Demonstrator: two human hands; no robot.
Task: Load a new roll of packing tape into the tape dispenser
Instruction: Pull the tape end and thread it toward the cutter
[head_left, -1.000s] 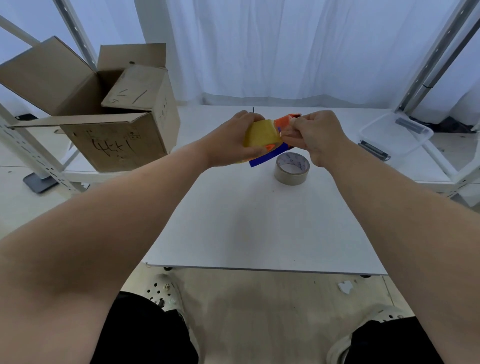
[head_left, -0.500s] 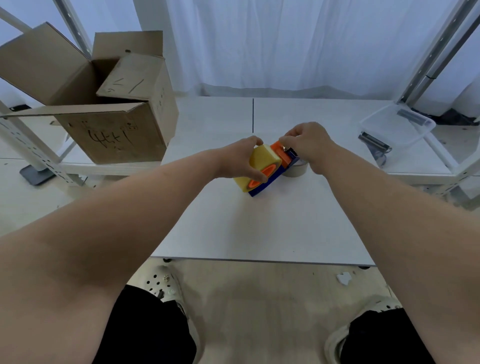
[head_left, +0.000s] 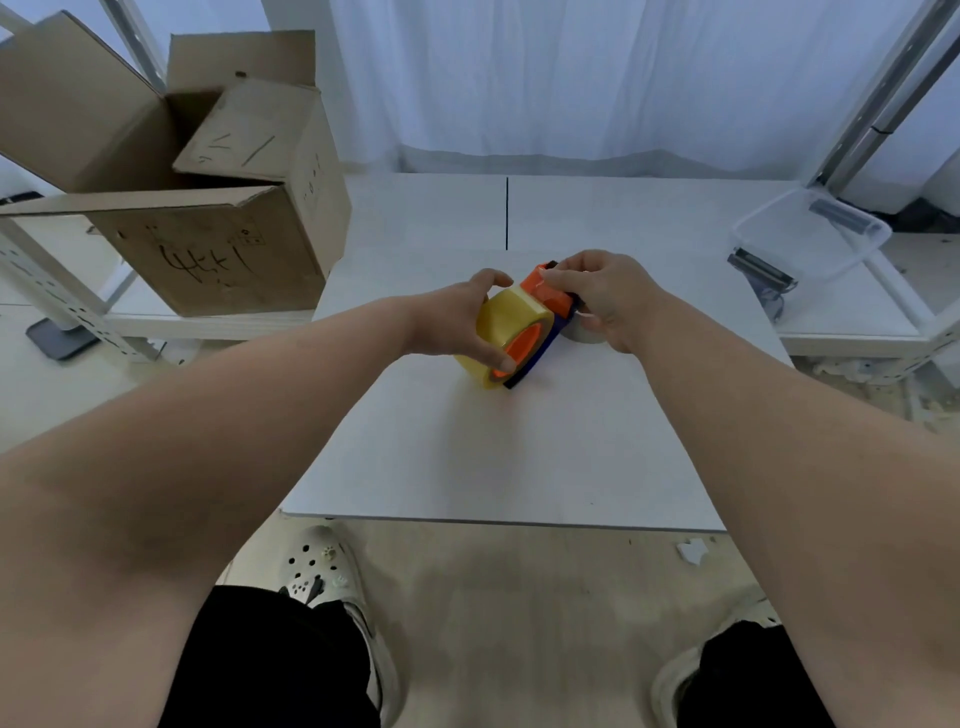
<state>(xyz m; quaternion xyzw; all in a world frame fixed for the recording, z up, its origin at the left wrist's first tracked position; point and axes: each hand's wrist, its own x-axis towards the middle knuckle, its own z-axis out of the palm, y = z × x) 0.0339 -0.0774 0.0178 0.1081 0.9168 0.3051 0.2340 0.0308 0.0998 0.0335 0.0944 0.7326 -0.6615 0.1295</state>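
Left hand grips the yellowish translucent roll of packing tape, thumb on its near face and fingers curled over the far side. Right hand pinches the orange upper end of the orange-and-blue plastic tape dispenser. Roll and dispenser sit mid-table on the white tabletop, and orange shows inside the roll's core. Dispenser handle is hidden; right fingertips are partly covered by the orange piece. Cannot tell whether the tape end is threaded. Pale beige tape roll lies mostly hidden under the right hand. Dispenser's long axis runs from near-left, low end touching the table, up to far-right. Roll's open face looks toward the camera and slightly right.
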